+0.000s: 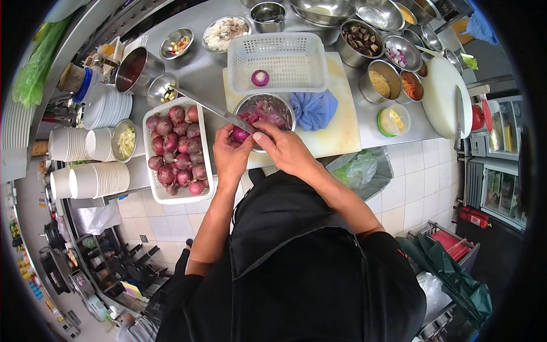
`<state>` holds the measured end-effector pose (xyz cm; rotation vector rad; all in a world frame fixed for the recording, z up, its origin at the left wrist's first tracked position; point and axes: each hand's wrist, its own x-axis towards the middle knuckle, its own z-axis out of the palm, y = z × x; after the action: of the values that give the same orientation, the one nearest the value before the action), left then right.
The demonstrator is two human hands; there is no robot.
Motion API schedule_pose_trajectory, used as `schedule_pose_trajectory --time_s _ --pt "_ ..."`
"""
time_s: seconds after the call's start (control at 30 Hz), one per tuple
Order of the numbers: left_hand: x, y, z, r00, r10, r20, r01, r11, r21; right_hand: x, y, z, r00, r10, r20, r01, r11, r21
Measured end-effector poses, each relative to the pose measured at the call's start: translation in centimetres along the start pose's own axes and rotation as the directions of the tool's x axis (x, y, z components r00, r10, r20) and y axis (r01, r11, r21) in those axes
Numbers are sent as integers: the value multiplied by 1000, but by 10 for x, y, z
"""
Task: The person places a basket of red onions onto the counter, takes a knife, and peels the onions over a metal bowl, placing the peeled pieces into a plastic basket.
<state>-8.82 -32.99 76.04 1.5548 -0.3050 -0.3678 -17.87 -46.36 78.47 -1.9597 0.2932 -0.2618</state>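
Note:
My left hand (227, 153) is closed around a red onion (240, 134), whose shiny purple side shows between the fingers. My right hand (285, 149) grips a knife, its handle hidden in the fist and its long blade (212, 110) pointing up and left, against the onion. Just beyond both hands, a metal bowl (292, 109) contains purple onion skins (268, 114). To the left, a white basket (185, 199) is filled with unpeeled red onions (176, 149). One peeled onion (260, 78) lies in a perforated white basket (279, 47) behind the bowl.
A crumpled blue cloth (313, 110) lies on the cutting board (343, 128). Metal pots of mushrooms (362, 39) and noodle-like strips (379, 83) stand at right, beside a round white board (436, 94) with another knife (460, 114). Stacked bowls (99, 180) and plates (108, 107) occupy the left.

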Motion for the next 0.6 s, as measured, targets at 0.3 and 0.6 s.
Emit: schedule_pose_trajectory --time_s 0.3,0.6 --pt "-1 -3 -3 1000 -5 -21 5 1000 9 0 -2 -1 996 72 50 -80 980 183" --pt "-1 0 -4 1000 8 -30 -6 998 67 4 3 1 992 119 50 -128 959 254"
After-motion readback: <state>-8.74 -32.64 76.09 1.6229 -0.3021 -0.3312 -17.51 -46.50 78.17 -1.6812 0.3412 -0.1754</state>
